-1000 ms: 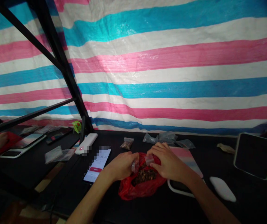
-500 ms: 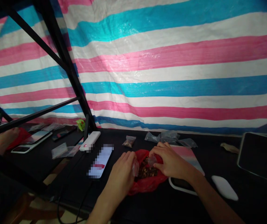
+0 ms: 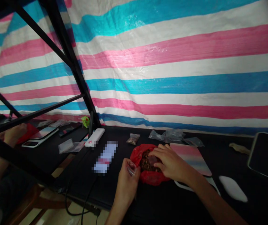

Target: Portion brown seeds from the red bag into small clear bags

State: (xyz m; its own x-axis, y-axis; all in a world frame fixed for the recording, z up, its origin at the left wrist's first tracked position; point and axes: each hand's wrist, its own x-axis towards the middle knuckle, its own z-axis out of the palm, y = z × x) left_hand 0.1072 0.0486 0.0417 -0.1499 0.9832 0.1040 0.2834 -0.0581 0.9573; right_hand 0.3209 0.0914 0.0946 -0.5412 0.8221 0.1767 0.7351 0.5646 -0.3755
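A red plastic bag (image 3: 154, 178) lies open on the black table, filled with small brown dried bits (image 3: 145, 164). My left hand (image 3: 127, 181) is beside its left edge, fingers closed round a small clear plastic bag (image 3: 131, 168) whose mouth gapes upward. Over the red bag's opening, my right hand (image 3: 169, 161) grips a small translucent piece (image 3: 152, 160) against the brown bits; its exact kind is unclear. A small filled zip bag (image 3: 133, 138) lies just behind the red bag.
Several empty clear bags (image 3: 171, 135) lie at the back. A phone (image 3: 106, 157) and white power bank (image 3: 95, 137) are left; a pink-and-blue flat case (image 3: 191, 157), white mouse-shaped object (image 3: 233, 188) and dark-screened device (image 3: 267, 156) are right. Black frame bars (image 3: 70, 62) stand left; another person's hand (image 3: 14, 134) is beyond.
My left hand has drawn back from the red bag's opening, carrying the clear bag to its left side. My right hand remains over the brown bits. The view has shifted slightly.
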